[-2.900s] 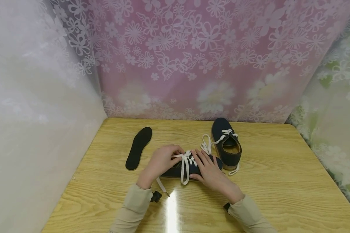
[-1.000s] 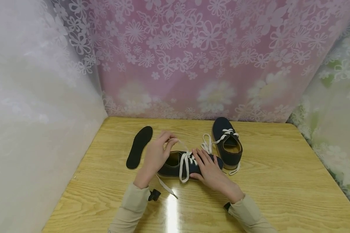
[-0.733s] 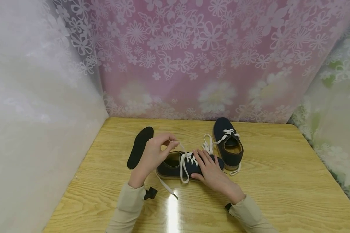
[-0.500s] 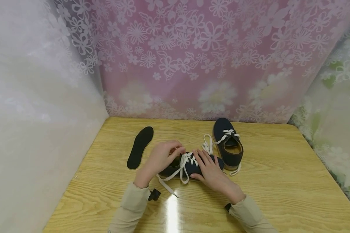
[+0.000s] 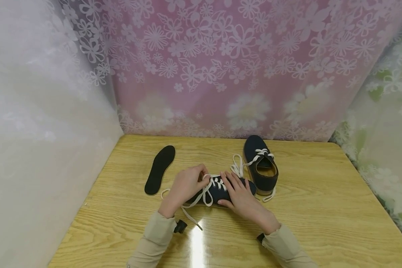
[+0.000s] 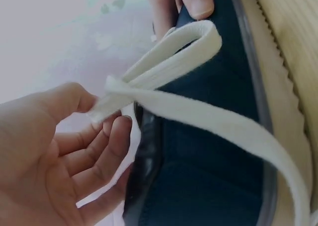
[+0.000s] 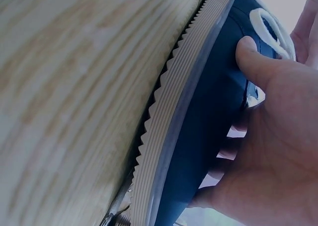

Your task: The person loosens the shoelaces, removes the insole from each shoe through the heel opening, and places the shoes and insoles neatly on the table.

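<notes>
Navy shoe (image 5: pixel 217 194), lower centre of the head view, sole down on the surface (image 5: pixel 321 193). Long axis runs roughly left-right, heel end left, toe right.

Left to right:

- Insole (image 5: pixel 159 170): left of centre, lying flat, slanted, well apart from the shoe. Plain black, no print visible.
- Left hand (image 5: pixel 187 182): over the heel half, covering part of the shoe's opening. Narrow: thumb and fingers pinch the white lace (image 6: pixel 198 115) at the throat, per left wrist view. One loop stands out toward the lower edge of the head view; a loose tail trails past the heel, dark tip at lower centre.
- Key relation: the lacing runs to the right of the left fingertips. Left hand is the nearer one to the loop; right is on the toe side of it.
- Right hand (image 5: pixel 242 197): laid across the toe half, fingers extended over the upper, thumb against the near side. Touching the shoe, no lace in it that I can see.
- Second shoe (image 5: pixel 262 163): right of centre, toe toward the top of the frame, beside the first shoe's toe. Lace loops spill left.

Brands, labels, writing: none readable in any view.
</notes>
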The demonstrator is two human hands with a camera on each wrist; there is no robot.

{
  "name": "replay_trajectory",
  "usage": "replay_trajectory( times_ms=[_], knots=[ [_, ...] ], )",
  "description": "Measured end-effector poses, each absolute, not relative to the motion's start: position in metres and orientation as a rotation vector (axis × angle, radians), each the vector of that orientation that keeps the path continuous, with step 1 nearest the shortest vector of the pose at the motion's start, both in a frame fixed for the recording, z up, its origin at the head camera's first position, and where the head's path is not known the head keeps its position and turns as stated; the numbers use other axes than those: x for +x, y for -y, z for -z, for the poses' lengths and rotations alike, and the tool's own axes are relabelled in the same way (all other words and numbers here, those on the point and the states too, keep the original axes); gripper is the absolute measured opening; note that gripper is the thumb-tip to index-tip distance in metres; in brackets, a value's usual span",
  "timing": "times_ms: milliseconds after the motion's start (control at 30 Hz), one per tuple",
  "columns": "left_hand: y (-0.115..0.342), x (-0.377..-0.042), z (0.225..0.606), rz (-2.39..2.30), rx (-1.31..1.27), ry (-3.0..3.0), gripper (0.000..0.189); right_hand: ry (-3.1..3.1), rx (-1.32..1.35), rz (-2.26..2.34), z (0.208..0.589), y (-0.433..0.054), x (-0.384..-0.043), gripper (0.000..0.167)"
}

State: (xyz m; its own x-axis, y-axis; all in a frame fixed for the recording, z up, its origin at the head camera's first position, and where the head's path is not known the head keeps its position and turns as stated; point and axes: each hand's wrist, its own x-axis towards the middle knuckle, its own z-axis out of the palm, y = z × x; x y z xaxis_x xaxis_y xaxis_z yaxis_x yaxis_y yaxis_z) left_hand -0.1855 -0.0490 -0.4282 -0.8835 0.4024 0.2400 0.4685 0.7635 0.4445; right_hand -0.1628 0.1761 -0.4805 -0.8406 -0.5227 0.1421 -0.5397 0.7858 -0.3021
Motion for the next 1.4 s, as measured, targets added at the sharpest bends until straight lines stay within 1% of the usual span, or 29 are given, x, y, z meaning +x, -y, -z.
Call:
replay_trajectory(
  times_ms=[133,333,500,667,833,967,1133,1300,1367,1400],
  knots=[
    [0.053,-0.185,0.426,0.793,-0.706,2.845,0.016,2.930,0.864,-0.528,0.480,-0.176,-0.163,0.085],
    [0.056,-0.186,0.422,0.965,-0.655,2.782,0.015,2.934,0.866,-0.537,0.479,-0.176,-0.163,0.085],
    [0.056,-0.187,0.419,1.017,-0.650,2.674,0.016,2.940,0.846,-0.523,0.478,-0.176,-0.162,0.088],
    [0.053,-0.186,0.415,1.182,-0.606,2.481,0.017,2.965,0.799,-0.518,0.477,-0.174,-0.162,0.092],
    [0.057,-0.188,0.409,1.329,-0.568,2.192,0.012,2.979,0.775,-0.527,0.477,-0.174,-0.162,0.093],
    [0.057,-0.191,0.412,1.388,-0.584,2.153,0.011,2.971,0.771,-0.518,0.478,-0.174,-0.163,0.092],
    [0.052,-0.197,0.427,1.421,-0.562,2.365,0.024,2.972,0.774,-0.513,0.479,-0.174,-0.163,0.092],
    [0.048,-0.199,0.438,1.242,-0.631,2.617,0.045,2.976,0.772,-0.508,0.479,-0.173,-0.164,0.092],
    [0.047,-0.198,0.439,1.160,-0.647,2.673,0.048,2.964,0.775,-0.502,0.479,-0.173,-0.164,0.092],
    [0.047,-0.198,0.439,1.127,-0.648,2.691,0.045,2.959,0.776,-0.500,0.478,-0.173,-0.164,0.092]
  ],
)
